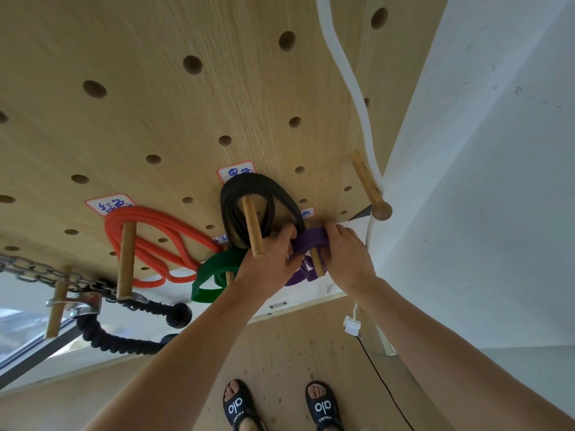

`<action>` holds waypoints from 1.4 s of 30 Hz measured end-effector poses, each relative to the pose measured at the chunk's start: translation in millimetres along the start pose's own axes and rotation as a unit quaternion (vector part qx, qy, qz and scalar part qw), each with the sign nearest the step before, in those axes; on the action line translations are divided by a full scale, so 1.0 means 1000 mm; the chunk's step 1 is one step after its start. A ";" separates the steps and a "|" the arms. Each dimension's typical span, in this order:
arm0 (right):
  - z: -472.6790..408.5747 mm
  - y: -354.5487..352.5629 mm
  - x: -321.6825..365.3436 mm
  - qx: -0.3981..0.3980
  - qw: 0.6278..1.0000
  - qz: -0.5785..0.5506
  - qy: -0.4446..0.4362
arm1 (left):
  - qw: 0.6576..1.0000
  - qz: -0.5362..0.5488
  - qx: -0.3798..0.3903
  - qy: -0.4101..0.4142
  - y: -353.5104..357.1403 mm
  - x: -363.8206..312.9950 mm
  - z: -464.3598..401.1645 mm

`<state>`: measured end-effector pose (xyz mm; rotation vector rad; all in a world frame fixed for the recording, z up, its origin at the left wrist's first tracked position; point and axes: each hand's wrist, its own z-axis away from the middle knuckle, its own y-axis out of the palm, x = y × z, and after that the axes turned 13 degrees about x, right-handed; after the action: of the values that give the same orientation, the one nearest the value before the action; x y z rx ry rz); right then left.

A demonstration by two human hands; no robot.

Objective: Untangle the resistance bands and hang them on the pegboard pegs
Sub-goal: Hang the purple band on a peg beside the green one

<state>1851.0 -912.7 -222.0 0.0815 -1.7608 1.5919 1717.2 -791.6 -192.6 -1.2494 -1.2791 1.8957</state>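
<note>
A purple band [312,241] is draped over a wooden peg [318,263] low on the wooden pegboard [155,88]. My left hand [270,259] pinches its left side and my right hand [347,253] grips its right side. The band's lower loops hang below the peg between my hands. A black band [249,188] hangs coiled on the peg [252,228] just left. A green band [214,275] hangs lower left, its peg mostly hidden by my left wrist. An orange band [149,234] hangs on a peg [126,259] further left.
A metal chain [40,273] and a black rope handle [124,337] hang on pegs at the left. An empty knobbed peg [370,188] juts out at the board's right edge beside a white strap [345,73]. A white wall is on the right, and a black cable [382,381] runs along the floor.
</note>
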 end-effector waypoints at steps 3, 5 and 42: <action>0.000 -0.003 0.002 0.017 1.000 -0.022 0.008 | 1.000 0.011 -0.013 -0.024 0.007 0.000 0.007; 0.002 -0.004 0.002 0.013 1.000 -0.027 -0.002 | 0.997 0.063 -0.036 -0.041 0.012 -0.009 0.013; -0.004 -0.003 0.002 0.094 0.995 0.032 -0.020 | 0.928 0.327 0.147 -0.102 0.029 -0.041 0.024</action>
<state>1852.8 -908.9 -218.8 0.1493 -1.6550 1.8123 1715.4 -846.6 -199.9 -1.4538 -0.6496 2.6255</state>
